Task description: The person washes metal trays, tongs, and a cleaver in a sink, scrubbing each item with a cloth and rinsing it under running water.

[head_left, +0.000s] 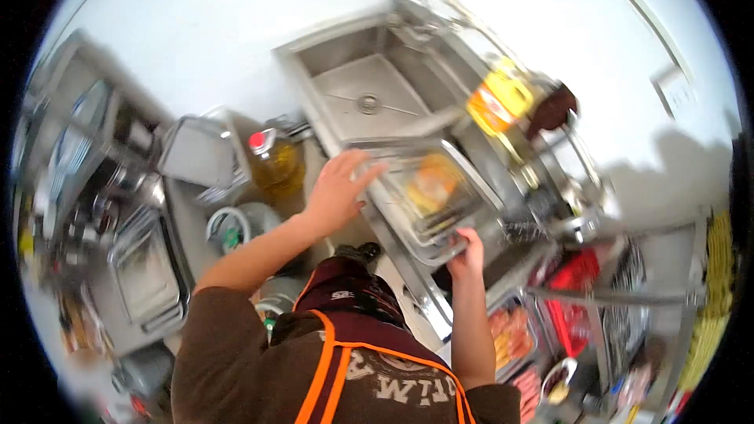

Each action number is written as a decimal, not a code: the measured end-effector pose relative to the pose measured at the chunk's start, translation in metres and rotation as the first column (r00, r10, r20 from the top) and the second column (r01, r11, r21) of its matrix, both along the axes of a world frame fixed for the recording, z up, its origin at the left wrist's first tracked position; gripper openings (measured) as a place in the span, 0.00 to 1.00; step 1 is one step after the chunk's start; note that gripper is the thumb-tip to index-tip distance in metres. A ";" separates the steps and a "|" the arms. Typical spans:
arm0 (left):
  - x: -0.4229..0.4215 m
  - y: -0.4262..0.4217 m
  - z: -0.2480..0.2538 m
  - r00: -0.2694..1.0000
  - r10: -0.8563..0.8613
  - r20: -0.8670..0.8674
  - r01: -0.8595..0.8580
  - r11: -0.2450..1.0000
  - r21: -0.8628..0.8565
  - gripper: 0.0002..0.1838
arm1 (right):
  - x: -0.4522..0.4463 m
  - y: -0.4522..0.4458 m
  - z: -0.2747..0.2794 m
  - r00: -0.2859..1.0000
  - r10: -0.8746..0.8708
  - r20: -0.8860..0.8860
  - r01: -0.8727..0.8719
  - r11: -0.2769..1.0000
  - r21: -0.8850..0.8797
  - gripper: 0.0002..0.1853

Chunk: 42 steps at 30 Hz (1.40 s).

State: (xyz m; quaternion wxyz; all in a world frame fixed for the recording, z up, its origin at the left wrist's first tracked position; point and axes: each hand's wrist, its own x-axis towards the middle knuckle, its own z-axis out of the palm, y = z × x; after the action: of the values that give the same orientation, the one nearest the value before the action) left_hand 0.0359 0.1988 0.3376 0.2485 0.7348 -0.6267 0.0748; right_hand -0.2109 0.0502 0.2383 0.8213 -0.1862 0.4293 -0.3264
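Observation:
A shiny rectangular pan (377, 184) is tilted over the front of the sink counter, blurred by motion. A yellow and orange patch shows on its inside, perhaps a reflection of the nearby bottle. My right hand (467, 254) is closed on the pan's near right corner. At the pan's left side is my left hand (339, 191), its fingers spread by the rim; whether they touch it I cannot tell. Beyond the pan lies the steel sink basin (345, 82) with a round drain.
A yellow bottle (503, 98) stands behind the counter beside dark, blurred items. Left of the sink are an oil jug (276, 165) with a red cap and a grey bin (200, 153). Steel shelves hold trays (145, 279) on the left and a red container (573, 294) on the right.

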 end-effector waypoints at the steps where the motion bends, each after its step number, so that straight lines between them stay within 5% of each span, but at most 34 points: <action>1: 0.006 0.021 -0.011 0.955 0.180 -0.235 -0.183 0.983 0.008 0.47 | 0.000 -0.005 -0.020 0.995 0.051 0.082 -0.050 0.999 -0.019 0.03; 2: 0.011 0.037 -0.042 0.844 0.267 -0.466 -0.313 0.949 -0.022 0.46 | 0.008 0.004 -0.008 0.996 0.072 0.054 -0.067 0.993 -0.095 0.02; 3: 0.011 0.047 -0.078 0.554 0.204 -0.807 -0.289 0.956 0.043 0.45 | 0.021 0.013 0.007 0.991 0.082 0.102 -0.081 0.997 -0.010 0.01; 4: -0.007 0.055 -0.045 -0.090 0.159 -0.983 -0.176 0.969 0.173 0.47 | 0.021 0.009 -0.019 0.977 0.087 0.196 -0.095 0.995 0.028 0.04; 5: -0.016 0.062 -0.043 -0.404 0.117 -0.907 -0.058 0.987 0.153 0.49 | 0.030 0.017 -0.010 0.982 0.113 0.152 -0.127 0.989 0.082 0.04; 7: -0.034 0.069 -0.021 -0.275 0.073 -0.959 -0.057 0.994 0.092 0.45 | 0.055 0.044 0.003 0.984 0.177 0.026 -0.178 0.982 0.057 0.14; 8: -0.043 0.069 -0.037 -0.201 -0.041 -0.979 -0.224 0.975 0.005 0.38 | 0.062 0.053 0.003 0.978 0.204 -0.037 -0.204 0.979 0.020 0.17; 12: -0.028 0.129 -0.055 -0.469 -0.085 -0.879 -0.482 0.859 0.174 0.26 | 0.094 0.093 0.021 0.852 0.522 0.029 -0.504 0.835 -0.220 0.22; 15: -0.029 0.192 -0.062 -0.396 -0.236 -0.887 -0.712 0.689 0.135 0.19 | 0.122 0.124 0.038 0.661 0.746 0.080 -0.681 0.642 -0.354 0.30; 18: -0.029 0.275 -0.056 -0.423 -0.239 -0.874 -0.882 0.332 0.335 0.17 | 0.137 0.130 0.060 0.424 0.896 0.135 -0.790 0.438 -0.429 0.35; 22: -0.012 0.406 -0.124 0.004 -0.118 -0.993 -0.991 -0.131 0.011 0.19 | 0.122 0.102 0.025 0.463 0.884 -0.068 -0.843 0.415 -0.342 0.26; 25: -0.002 0.464 -0.116 0.080 -0.118 -0.990 -0.919 -0.393 -0.028 0.18 | 0.111 0.092 0.007 0.480 0.850 -0.217 -0.860 0.407 -0.308 0.19; 31: 0.038 0.536 -0.160 0.103 -0.212 -0.972 -0.847 -0.531 0.026 0.19 | 0.095 0.087 -0.001 0.519 0.812 -0.267 -0.845 0.440 -0.304 0.14; 36: 0.064 0.583 -0.207 0.009 -0.285 -0.959 -0.873 -0.470 0.132 0.22 | 0.070 0.082 -0.013 0.547 0.777 -0.313 -0.837 0.490 -0.244 0.14; 38: 0.069 0.592 -0.214 -0.067 -0.204 -0.977 -0.856 -0.491 0.161 0.21 | 0.057 0.079 -0.014 0.574 0.761 -0.303 -0.818 0.519 -0.248 0.14; 39: 0.068 0.596 -0.209 -0.260 -0.207 -0.943 -0.823 -0.463 0.328 0.18 | 0.050 0.078 -0.015 0.592 0.752 -0.289 -0.805 0.536 -0.253 0.14; 42: 0.067 0.593 -0.202 -0.128 -0.226 -0.966 -0.850 -0.476 0.225 0.15 | 0.031 0.070 -0.027 0.630 0.728 -0.271 -0.777 0.592 -0.216 0.15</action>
State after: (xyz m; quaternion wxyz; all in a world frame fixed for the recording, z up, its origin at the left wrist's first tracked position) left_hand 0.1027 0.7921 0.1352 0.7426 0.4513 0.4403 0.2258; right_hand -0.1797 0.1200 0.2118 0.8054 -0.5023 0.3146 0.0039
